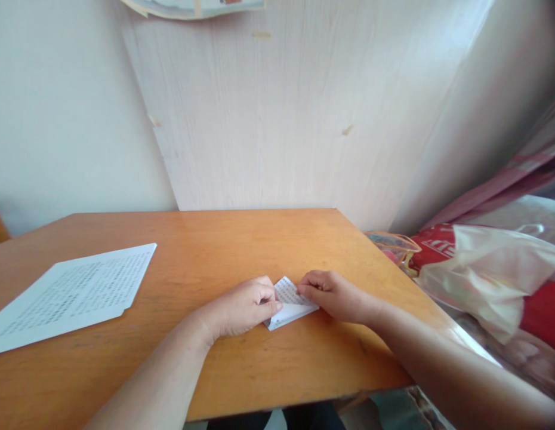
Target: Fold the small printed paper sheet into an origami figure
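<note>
A small folded sheet of printed paper (292, 312) lies on the wooden table between my hands, its upper part rising to a point. My left hand (248, 306) pinches its left side, thumb on top of the fold and the other fingers curled behind. At the right side, my right hand (333, 294) grips the paper's edge between thumb and curled fingers. Rows of small characters show on the upper part, while the front flap is mostly white. The fingertips behind the paper are hidden.
A stack of printed sheets (80, 292) lies on the left of the wooden table (206, 239). Past the table's right edge are a pale plastic bag (492, 269), a red bag (434, 242) and a clear bag with orange trim (396, 245). A pale panel (268, 119) stands behind.
</note>
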A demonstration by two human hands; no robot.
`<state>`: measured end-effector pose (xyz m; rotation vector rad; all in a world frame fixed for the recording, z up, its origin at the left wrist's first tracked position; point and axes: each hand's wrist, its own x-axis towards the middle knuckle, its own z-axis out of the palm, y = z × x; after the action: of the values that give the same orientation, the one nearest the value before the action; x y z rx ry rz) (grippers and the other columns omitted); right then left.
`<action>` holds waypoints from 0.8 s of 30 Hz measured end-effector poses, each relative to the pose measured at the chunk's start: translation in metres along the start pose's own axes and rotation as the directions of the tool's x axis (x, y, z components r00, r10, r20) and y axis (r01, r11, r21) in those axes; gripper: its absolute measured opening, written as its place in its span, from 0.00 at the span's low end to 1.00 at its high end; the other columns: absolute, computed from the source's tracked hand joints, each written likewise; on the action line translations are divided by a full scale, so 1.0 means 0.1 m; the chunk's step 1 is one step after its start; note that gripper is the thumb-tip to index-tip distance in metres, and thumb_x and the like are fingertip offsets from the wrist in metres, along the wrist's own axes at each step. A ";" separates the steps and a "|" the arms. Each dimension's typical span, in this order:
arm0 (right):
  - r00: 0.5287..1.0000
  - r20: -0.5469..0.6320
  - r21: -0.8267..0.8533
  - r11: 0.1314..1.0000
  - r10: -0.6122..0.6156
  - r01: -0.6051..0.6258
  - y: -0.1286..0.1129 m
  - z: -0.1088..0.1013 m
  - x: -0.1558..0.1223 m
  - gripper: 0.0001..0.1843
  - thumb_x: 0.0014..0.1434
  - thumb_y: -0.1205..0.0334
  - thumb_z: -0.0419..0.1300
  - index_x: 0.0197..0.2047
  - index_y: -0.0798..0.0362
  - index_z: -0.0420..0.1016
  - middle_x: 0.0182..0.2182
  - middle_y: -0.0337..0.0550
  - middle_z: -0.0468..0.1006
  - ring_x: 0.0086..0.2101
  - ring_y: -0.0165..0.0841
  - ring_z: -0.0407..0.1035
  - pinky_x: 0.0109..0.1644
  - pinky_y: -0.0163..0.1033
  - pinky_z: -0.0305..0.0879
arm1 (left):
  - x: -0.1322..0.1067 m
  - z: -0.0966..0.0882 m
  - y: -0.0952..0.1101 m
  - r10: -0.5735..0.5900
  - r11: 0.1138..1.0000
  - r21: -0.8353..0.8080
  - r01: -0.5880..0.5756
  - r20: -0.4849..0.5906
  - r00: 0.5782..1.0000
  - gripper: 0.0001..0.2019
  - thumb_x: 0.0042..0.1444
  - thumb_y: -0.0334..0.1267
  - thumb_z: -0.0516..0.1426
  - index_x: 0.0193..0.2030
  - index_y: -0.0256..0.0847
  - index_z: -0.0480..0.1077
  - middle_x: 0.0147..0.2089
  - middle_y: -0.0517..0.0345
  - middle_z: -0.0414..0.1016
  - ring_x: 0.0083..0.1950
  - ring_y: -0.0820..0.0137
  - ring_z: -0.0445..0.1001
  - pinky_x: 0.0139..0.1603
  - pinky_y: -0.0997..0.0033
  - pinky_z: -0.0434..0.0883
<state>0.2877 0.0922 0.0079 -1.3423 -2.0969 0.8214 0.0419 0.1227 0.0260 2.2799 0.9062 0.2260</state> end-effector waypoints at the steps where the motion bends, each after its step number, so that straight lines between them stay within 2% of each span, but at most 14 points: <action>1: 0.999 -0.022 0.024 0.999 0.040 -0.039 0.05 -0.04 0.00 0.14 0.67 0.56 0.54 0.34 0.54 0.74 0.29 0.39 0.72 0.30 0.30 0.65 0.33 0.35 0.59 | 0.00 0.00 -0.01 0.003 1.000 0.001 -0.003 -0.006 1.000 0.15 0.65 0.46 0.53 0.32 0.39 0.72 0.40 0.57 0.68 0.40 0.68 0.70 0.42 0.70 0.67; 4: 0.993 -0.048 0.067 0.992 0.112 -0.109 0.17 -0.13 -0.03 0.10 0.64 0.59 0.56 0.34 0.54 0.74 0.29 0.38 0.73 0.29 0.30 0.64 0.33 0.35 0.59 | 0.01 0.01 -0.04 0.036 0.999 0.000 -0.036 -0.009 0.999 0.15 0.65 0.45 0.53 0.32 0.39 0.73 0.41 0.57 0.69 0.42 0.69 0.70 0.44 0.70 0.67; 7: 0.991 -0.008 0.092 0.987 0.134 -0.133 0.19 -0.19 -0.08 0.08 0.62 0.62 0.56 0.34 0.54 0.75 0.29 0.38 0.73 0.29 0.30 0.64 0.33 0.35 0.59 | 0.01 0.02 -0.07 0.057 0.998 0.000 -0.057 -0.017 0.998 0.15 0.66 0.44 0.53 0.32 0.39 0.73 0.42 0.57 0.69 0.42 0.70 0.70 0.45 0.71 0.66; 13: 0.993 0.088 0.068 0.994 0.081 -0.087 0.04 -0.24 -0.17 0.06 0.59 0.63 0.58 0.33 0.54 0.75 0.30 0.38 0.74 0.31 0.30 0.66 0.34 0.34 0.60 | 0.01 0.02 -0.06 0.048 0.999 -0.003 -0.048 -0.014 0.999 0.15 0.66 0.43 0.52 0.32 0.39 0.72 0.42 0.57 0.69 0.42 0.70 0.71 0.44 0.72 0.67; 18: 0.991 0.101 -0.016 0.996 0.089 -0.087 0.07 -0.20 -0.19 0.04 0.57 0.62 0.63 0.35 0.53 0.77 0.30 0.38 0.75 0.30 0.30 0.67 0.32 0.33 0.60 | 0.00 0.00 -0.03 0.024 1.000 -0.013 -0.024 -0.006 1.000 0.14 0.66 0.43 0.52 0.32 0.39 0.72 0.41 0.57 0.69 0.42 0.70 0.71 0.44 0.72 0.67; 24: 0.993 0.120 -0.116 0.993 -0.006 0.020 0.06 -0.20 -0.18 0.05 0.58 0.68 0.59 0.33 0.53 0.77 0.32 0.41 0.77 0.34 0.32 0.69 0.36 0.35 0.62 | 0.00 -0.01 0.00 0.019 1.000 -0.013 -0.019 -0.003 1.000 0.15 0.66 0.44 0.52 0.32 0.40 0.72 0.41 0.57 0.69 0.42 0.69 0.70 0.45 0.70 0.67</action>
<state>0.3123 0.0823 0.0157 -1.3678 -2.2753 0.8020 0.0417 0.1236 0.0269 2.2775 0.8823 0.2428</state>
